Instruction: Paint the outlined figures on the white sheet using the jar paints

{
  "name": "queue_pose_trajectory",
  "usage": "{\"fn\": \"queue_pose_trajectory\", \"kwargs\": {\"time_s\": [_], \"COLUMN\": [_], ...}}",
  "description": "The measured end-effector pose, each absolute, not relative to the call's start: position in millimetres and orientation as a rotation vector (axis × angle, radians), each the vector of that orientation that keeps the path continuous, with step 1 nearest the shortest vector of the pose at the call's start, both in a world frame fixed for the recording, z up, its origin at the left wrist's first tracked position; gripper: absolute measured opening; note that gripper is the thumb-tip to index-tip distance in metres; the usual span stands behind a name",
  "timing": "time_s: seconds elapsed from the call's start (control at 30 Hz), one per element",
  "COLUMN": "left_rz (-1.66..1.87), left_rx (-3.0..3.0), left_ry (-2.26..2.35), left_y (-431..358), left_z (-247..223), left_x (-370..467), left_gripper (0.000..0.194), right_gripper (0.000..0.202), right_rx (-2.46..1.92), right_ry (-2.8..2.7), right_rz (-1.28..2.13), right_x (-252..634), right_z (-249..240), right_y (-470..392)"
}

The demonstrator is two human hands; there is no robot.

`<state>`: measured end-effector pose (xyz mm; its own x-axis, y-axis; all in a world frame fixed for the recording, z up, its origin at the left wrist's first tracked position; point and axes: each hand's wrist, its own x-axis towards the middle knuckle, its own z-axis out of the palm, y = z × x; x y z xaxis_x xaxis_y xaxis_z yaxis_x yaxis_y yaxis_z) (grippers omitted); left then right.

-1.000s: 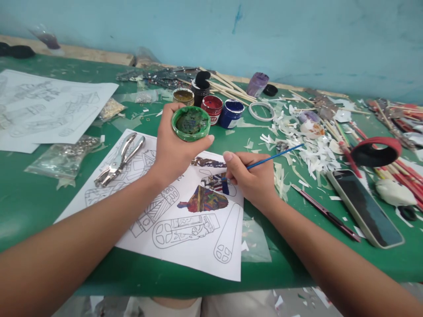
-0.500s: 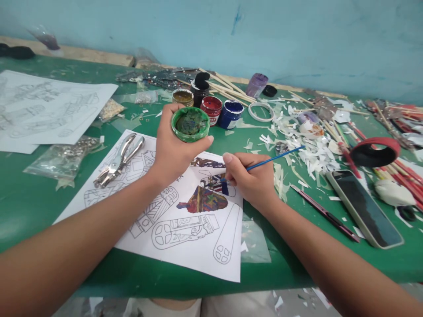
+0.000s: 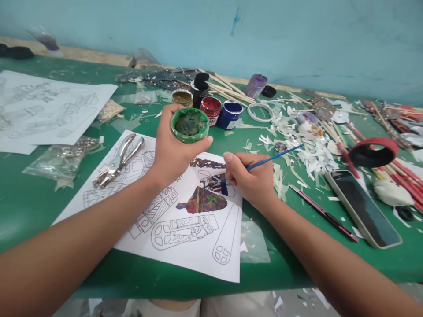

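My left hand (image 3: 173,147) is wrapped round an open jar of green paint (image 3: 190,124) above the upper part of a white printed sheet (image 3: 198,257). In my right hand (image 3: 253,176) is a thin blue brush (image 3: 276,157), pinched near its lower end, with its tip at a partly coloured figure (image 3: 216,184) on the sheet. Just below, a shape (image 3: 206,200) is painted in red, blue and brown. Other outlines on the paper are unpainted. A silver hole punch (image 3: 119,162) lies on the sheet left of my left hand.
Behind stand red (image 3: 210,110), blue (image 3: 230,114), black and ochre paint jars. To the right lie paper scraps (image 3: 317,154), a cutter (image 3: 324,213), a phone (image 3: 365,209) and a tape roll (image 3: 373,152). More printed sheets (image 3: 56,110) and a plastic bag (image 3: 62,160) are left.
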<state>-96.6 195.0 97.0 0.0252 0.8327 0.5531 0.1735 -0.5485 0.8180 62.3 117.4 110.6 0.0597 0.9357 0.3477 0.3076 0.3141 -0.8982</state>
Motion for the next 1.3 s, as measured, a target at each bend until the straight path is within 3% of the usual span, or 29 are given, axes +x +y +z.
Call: {"fn": "queue_pose_trajectory", "kwargs": {"time_s": [1.3], "left_rz": [1.539], "left_rx": [1.754], "left_ry": [1.048], "left_y": [196.5], "left_z": [95.4], "left_x": [-97.7], "left_gripper": [0.062], "right_gripper": [0.048], "right_rx": [-1.300], "right_ry": [-1.463], "right_rz": [0.621], "right_x": [62.4], "right_z": [110.0], "right_y": [119.8]}}
